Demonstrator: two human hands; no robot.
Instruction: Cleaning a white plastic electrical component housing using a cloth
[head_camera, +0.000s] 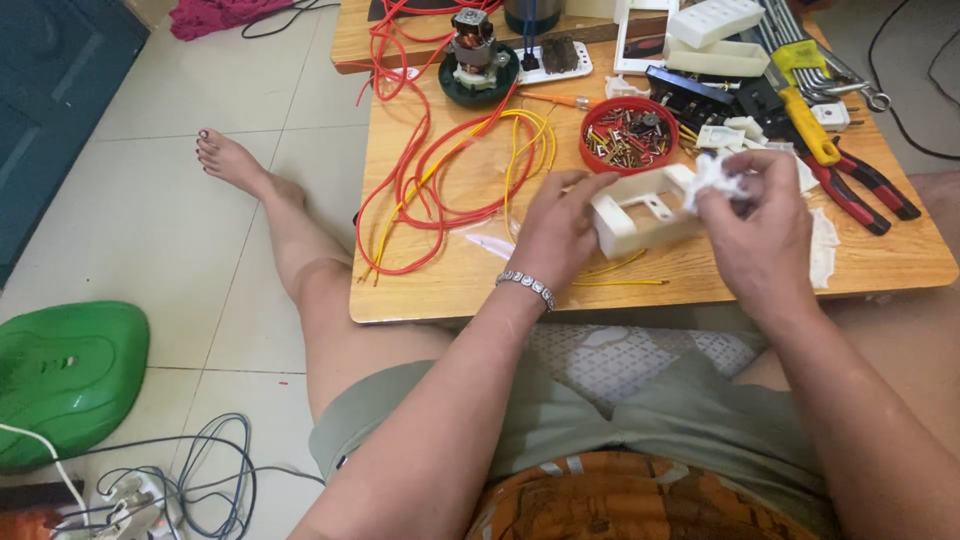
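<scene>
1. A person is sitting on a pale tiled floor (180, 200), one bare leg stretching out to the left beside a low wooden worktop (450, 285).
2. At far left, a green plastic cover (65, 380) is lying on the floor, with grey cables (215, 470) tangling just beside it.
3. On the worktop's left part, loops of red and yellow wire (440, 175) are sprawling; behind them a small electric motor (478, 55) is standing in a dark green base.
4. In the middle, the left hand (560, 225) is curling around the end of a white plastic housing (640, 210), holding it just above the worktop's near edge.
5. A red round lid of screws (628, 135) is sitting just behind the housing.
6. The right hand (755, 230) is pinching a crumpled white cloth (718, 180) against the housing's right end.
7. At far right, red-handled pliers (865, 185) and a yellow-handled tool (808, 120) are lying near white and black plastic parts.
</scene>
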